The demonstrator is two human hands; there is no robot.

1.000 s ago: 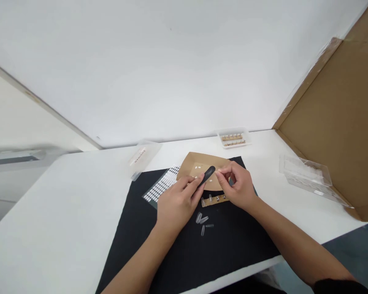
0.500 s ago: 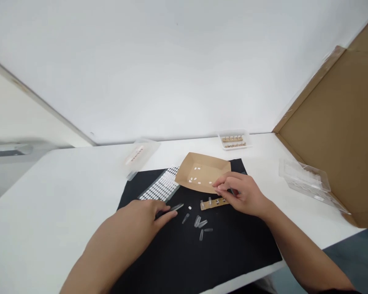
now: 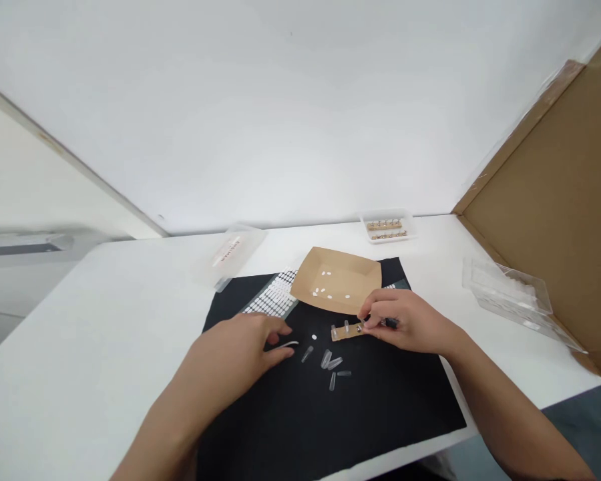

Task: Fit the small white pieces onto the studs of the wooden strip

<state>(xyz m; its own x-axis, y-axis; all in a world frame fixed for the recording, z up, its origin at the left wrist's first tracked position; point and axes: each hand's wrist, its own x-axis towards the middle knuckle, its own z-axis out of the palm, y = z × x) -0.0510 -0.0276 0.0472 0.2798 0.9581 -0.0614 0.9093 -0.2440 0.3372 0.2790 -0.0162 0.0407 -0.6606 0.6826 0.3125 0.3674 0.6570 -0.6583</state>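
My left hand (image 3: pixel 250 344) hovers over the left of the black mat (image 3: pixel 290 427). Between its parted thumb and forefinger sits a slim, pale-ended tool (image 3: pixel 291 343), mostly hidden; its kind is unclear. My right hand (image 3: pixel 405 321) pinches a small clear nail tip (image 3: pixel 362 318) at a metal stud on the tan strip (image 3: pixel 348 334). A dark, slender object (image 3: pixel 391 322) is tucked in that hand. Two clear nail tips (image 3: pixel 346 326) stand upright on the strip's left part. Several loose clear nail tips (image 3: pixel 334 363) lie in front, near one white oval tab (image 3: pixel 314 337).
A brown paper tray (image 3: pixel 340 304) holds several white tabs. Beneath its left side lies a sheet of white tabs (image 3: pixel 273 299). Behind are a translucent lid (image 3: pixel 240 250) and a white box with studded strips (image 3: pixel 388 234). A clear case (image 3: pixel 505 290) stands right, by a cardboard panel (image 3: pixel 545 180).
My right fingers have come down onto the strip with the nail tip. My left thumb and forefinger have spread, and the tool between them shows less. The view has shifted slightly.
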